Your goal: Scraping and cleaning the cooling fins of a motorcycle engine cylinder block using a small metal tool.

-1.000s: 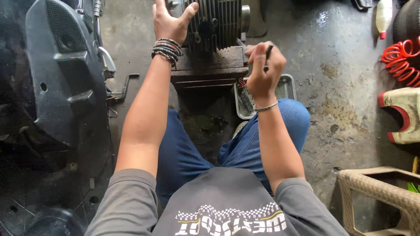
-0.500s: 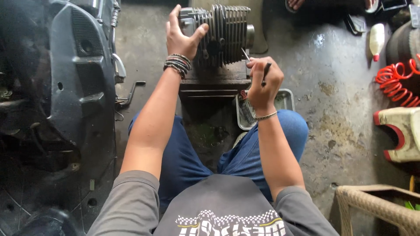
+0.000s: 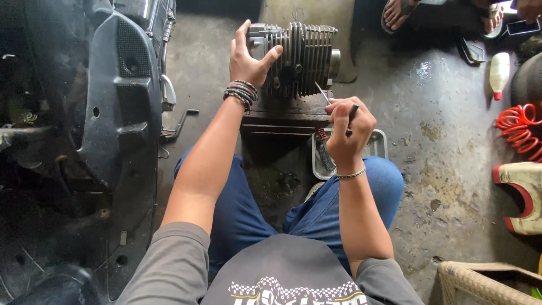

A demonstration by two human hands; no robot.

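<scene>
A finned engine cylinder (image 3: 299, 56) is being steadied by the left hand (image 3: 248, 59) — palm on its left end, fingers wrapped over the top, thumb pressed against the fins. The cylinder is lying on its side on a dark block (image 3: 285, 116) at the far centre of the floor, just beyond the knees. A thin pointed tool (image 3: 323, 93) is being held in the right hand (image 3: 345, 133), grip closed tight round the handle in a fist, the tip being aimed at the lower right face of the cylinder; whether the tip is touching metal cannot be told.

A metal tray (image 3: 375, 149) is sitting just beside the right hand, on the near right of the block. A scooter body panel (image 3: 121, 96) is taking up the left side. A red coiled hose (image 3: 519, 133) and a white bottle (image 3: 498, 73) are lying well apart at the far right.

To do this step well — judging from the pose — the cylinder should be kept pinned firmly so it is not rocking on the block, and the tool should be worked in short controlled strokes, so the tip is not slipping across the fins or toward the steadying hand.
</scene>
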